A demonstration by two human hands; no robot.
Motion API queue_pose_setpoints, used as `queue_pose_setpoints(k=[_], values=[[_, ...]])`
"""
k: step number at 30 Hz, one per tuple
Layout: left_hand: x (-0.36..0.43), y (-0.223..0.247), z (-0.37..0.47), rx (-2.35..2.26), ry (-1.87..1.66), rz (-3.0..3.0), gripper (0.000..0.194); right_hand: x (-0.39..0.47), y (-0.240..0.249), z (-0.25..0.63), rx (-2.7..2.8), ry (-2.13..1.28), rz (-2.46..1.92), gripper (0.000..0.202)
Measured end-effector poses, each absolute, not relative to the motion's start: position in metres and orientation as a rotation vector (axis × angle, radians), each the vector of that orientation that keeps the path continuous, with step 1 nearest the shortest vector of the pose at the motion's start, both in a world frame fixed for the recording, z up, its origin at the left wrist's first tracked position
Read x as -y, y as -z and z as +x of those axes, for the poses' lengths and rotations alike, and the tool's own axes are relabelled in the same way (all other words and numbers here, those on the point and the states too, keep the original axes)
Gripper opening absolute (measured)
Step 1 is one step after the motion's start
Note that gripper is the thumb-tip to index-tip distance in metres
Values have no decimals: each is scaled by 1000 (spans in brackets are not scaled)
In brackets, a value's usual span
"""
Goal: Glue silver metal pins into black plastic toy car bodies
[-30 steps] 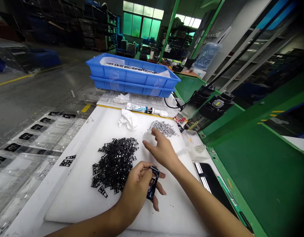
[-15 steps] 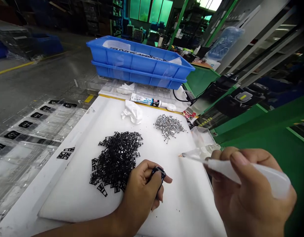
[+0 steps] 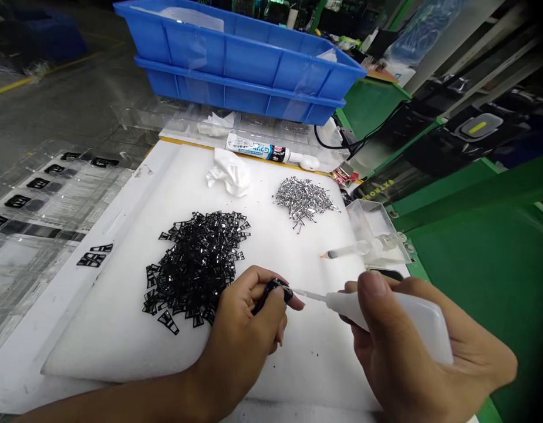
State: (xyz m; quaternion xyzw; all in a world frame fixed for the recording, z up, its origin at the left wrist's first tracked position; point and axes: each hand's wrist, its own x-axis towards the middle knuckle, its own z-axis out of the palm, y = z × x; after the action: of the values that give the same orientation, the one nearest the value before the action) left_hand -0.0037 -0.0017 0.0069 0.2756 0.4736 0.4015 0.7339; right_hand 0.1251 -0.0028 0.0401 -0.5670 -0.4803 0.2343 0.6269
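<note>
Between its thumb and fingers, my left hand [image 3: 247,329] pinches a small black part [image 3: 273,289]. A white squeeze bottle [image 3: 412,317] with a thin nozzle is gripped in my right hand [image 3: 421,358], and the nozzle tip is at the black part, apparently touching it. Left of my left hand lies a pile of black frame-shaped pieces [image 3: 196,264] on the white foam sheet [image 3: 315,364]. Farther back is a heap of small silver metal pins [image 3: 303,198]. A syringe [image 3: 345,251] with an orange tip lies beyond the bottle.
Stacked blue bins [image 3: 249,64] stand at the back. Before them lie a glue tube [image 3: 256,148] and a crumpled tissue [image 3: 229,171]. At the right is a clear plastic box [image 3: 377,226]; clear trays [image 3: 29,235] are at the left.
My right hand has brought the bottle leftward, so its nozzle now reaches the black part in my left hand. The view has tilted down and closer to the table.
</note>
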Motion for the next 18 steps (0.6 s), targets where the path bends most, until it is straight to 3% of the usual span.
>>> queue_pose_setpoints(k=[7, 18], values=[[3, -4, -6, -1082, -860, 673, 15, 6, -40, 123, 1108, -395, -1474, 23], [4, -3, -4, -1091, -873, 659, 10, 5, -39, 125, 1263, -382, -1498, 38]])
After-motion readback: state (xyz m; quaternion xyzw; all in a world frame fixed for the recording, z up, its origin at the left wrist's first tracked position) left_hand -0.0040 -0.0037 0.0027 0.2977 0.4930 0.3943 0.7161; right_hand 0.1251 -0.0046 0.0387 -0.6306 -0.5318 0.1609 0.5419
